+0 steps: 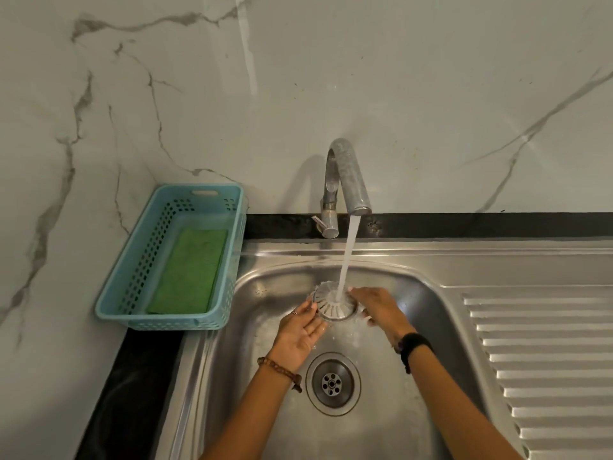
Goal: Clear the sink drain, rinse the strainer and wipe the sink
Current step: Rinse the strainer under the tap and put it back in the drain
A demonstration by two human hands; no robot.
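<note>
A round metal strainer (pixel 328 305) with slots is held over the steel sink (pixel 252 293), tilted toward me, under the running water from the tap (pixel 345 180). My left hand (pixel 300 333) grips its left rim with the fingertips. My right hand (pixel 379 310) holds its right rim. The stream hits the strainer's middle. Below my hands the open drain (pixel 332 383) shows its metal ring and holed centre.
A blue plastic basket (pixel 132 287) with a green scrub pad (pixel 190 270) stands on the black counter at the left. A ribbed draining board (pixel 544 360) lies to the right. A marble-look wall rises behind.
</note>
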